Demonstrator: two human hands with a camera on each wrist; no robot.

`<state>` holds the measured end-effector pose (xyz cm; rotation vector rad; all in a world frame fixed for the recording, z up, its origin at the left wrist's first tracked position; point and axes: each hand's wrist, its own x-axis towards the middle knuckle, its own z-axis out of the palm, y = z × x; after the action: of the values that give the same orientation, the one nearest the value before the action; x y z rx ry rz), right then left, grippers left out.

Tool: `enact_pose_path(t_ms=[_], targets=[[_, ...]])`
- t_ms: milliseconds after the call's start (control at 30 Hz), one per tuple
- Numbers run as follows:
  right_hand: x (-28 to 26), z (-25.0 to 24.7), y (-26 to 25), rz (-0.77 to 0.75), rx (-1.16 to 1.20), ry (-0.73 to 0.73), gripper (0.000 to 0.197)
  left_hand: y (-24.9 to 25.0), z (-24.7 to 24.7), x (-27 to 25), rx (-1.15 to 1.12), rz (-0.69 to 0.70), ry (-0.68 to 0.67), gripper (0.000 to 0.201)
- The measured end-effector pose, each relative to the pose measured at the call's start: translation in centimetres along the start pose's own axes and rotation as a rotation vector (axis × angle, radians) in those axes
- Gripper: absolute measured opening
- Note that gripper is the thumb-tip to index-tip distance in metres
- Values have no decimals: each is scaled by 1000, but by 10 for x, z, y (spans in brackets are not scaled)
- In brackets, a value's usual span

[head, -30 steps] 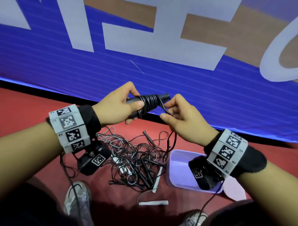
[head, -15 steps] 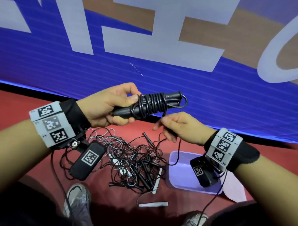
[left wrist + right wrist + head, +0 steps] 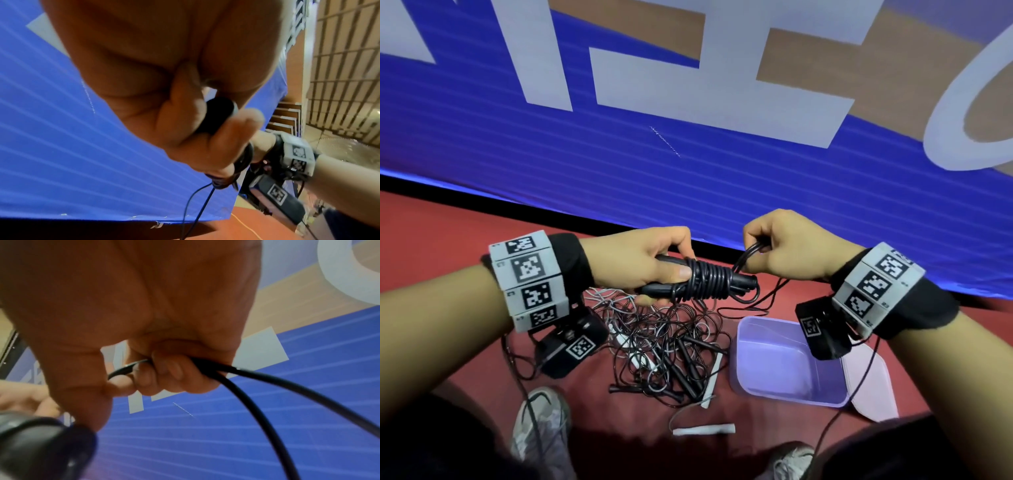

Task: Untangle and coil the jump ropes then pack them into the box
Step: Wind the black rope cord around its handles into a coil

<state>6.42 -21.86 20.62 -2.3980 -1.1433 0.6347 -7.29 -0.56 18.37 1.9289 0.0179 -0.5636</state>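
Observation:
My left hand (image 3: 654, 267) grips the two black handles (image 3: 674, 281) of a jump rope, held level in the air, with black cord (image 3: 709, 279) wound in tight turns round them. In the left wrist view the fingers (image 3: 236, 129) curl round a handle end (image 3: 218, 113). My right hand (image 3: 774, 246) pinches the loose loop of that cord (image 3: 257, 386) just right of the handles. Below on the red floor lies a tangle of black and white jump ropes (image 3: 671, 342). The open purple box (image 3: 774, 387) stands to its right, with nothing inside.
A pale lid (image 3: 873, 383) lies against the box's right side. White handles (image 3: 705, 429) lie loose near my shoes (image 3: 541, 428). A blue banner (image 3: 688, 171) stands close behind the floor strip. Camera cables hang from both wrists.
The right hand rose from below the handles to beside their right end, pulling the loose cord up. Both hands and the wound rope dropped lower in view.

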Motion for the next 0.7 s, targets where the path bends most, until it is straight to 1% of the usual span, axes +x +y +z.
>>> enact_pose_path(t_ms=[133,200,267,333,400,433,500,567,633,700], targets=[[-3,7,-9,-17,-15,9,16,-2,2,5,152,-25,128,9],[-6,11,-10,-33,-13,55,14,-5,2,7,164,-19,240,11],[-7,15,-12,-38,40,123,12,-7,-2,9,132,8,368,12],[-9,21,-16,-44,233,182,17,-6,-8,10,57,58,466,13],[-9,27,-22,-41,496,233,22,-1,-13,9,-54,128,530,13],[-9,29,-25,-47,591,250,21,1,-15,7,-104,159,553,13],[-9,32,-29,-82,702,250,15,7,-19,5,-195,194,591,13],[-8,35,-27,-118,763,183,10,13,-23,1,-352,224,611,14],[-9,39,-24,-145,770,87,16,17,-27,-4,-518,253,572,19],[-10,43,-23,-182,737,12,21,18,-29,-8,-599,260,481,22]])
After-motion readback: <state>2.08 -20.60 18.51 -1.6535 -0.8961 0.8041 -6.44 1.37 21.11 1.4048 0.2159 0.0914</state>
